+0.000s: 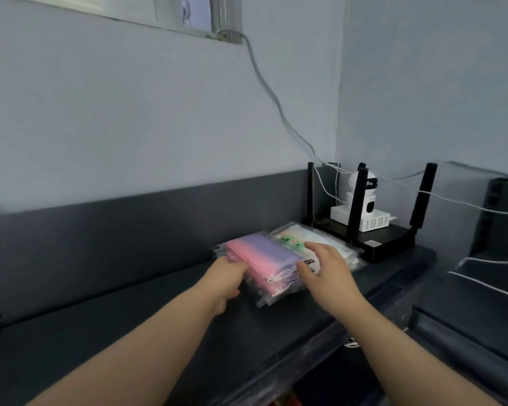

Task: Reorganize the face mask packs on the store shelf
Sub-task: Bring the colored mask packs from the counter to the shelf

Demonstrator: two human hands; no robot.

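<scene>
Head view: a dark shelf (129,332) runs across the lower half of the frame. A grey back panel (129,218) stands behind it, under a pale wall (129,112). A window frame (170,16) sits at the upper left. From there a white cable (276,104) drops along the wall towards the right corner.

In that corner, at centre right, stands a black router (376,244) with upright antennas. A white box (373,219) rests on it and carries a small white camera (364,194).

The stack of pink and purple mask packs (261,256) lies on the shelf at centre frame. A white mask pack (299,232) lies just behind it, beside the router.

The left hand (226,276) grips the stack's left edge with curled fingers. The right hand (326,268) is spread flat with straight fingers over the stack's right side and holds nothing; whether it touches the stack is blurred.
</scene>
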